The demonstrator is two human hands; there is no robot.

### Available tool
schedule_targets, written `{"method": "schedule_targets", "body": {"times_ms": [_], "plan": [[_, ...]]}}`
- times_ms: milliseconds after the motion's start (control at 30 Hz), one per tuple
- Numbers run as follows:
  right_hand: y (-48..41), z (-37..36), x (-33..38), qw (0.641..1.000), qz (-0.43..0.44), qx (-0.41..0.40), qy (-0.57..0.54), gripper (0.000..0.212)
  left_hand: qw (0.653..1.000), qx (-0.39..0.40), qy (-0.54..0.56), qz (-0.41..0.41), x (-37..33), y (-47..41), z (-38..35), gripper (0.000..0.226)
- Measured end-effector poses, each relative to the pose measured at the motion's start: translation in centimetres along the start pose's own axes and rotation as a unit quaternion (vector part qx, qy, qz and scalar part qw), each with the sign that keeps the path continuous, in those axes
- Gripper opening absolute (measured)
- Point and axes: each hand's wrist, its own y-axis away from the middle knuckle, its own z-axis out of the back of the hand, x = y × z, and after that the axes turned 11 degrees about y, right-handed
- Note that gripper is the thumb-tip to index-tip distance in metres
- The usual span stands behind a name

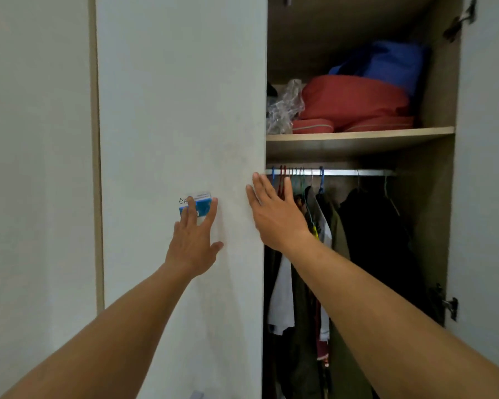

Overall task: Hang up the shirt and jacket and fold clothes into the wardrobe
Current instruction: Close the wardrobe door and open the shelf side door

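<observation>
Only the arms of the person are in view. The left hand (192,246) and right hand (274,217) are bare, and so are the fingers (261,187). The left forearm (104,338) and right forearm (386,321) are uncovered all the way down to the lower edge of the picture. On the backs of both hands, knuckles and tendon ridges show faintly. The wide lens makes both forearms look much thicker toward the bottom.

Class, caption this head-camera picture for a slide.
Left hand flat on the wardrobe door, right hand at its edge, hanging clothes beyond.
</observation>
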Motion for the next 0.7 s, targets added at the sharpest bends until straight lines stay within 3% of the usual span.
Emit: {"method": "schedule_targets", "body": {"times_ms": [167,467,700], "plan": [[-2.4,-3.2,-0.6,1.000,-0.001,0.013,-0.024,0.071,0.999,0.006,-0.047,0.001,0.5,-2.4,-2.7,0.104],[-2.9,-4.4,-1.6,0.998,0.015,0.029,-0.058,0.076,0.997,-0.028,-0.067,0.016,0.3,-2.8,-4.0,0.108],[-0.1,-2.1,-3.0,0.996,0.010,0.081,-0.048,0.074,0.997,0.011,-0.081,0.004,-2.6,-1.9,-2.4,0.088]]}}
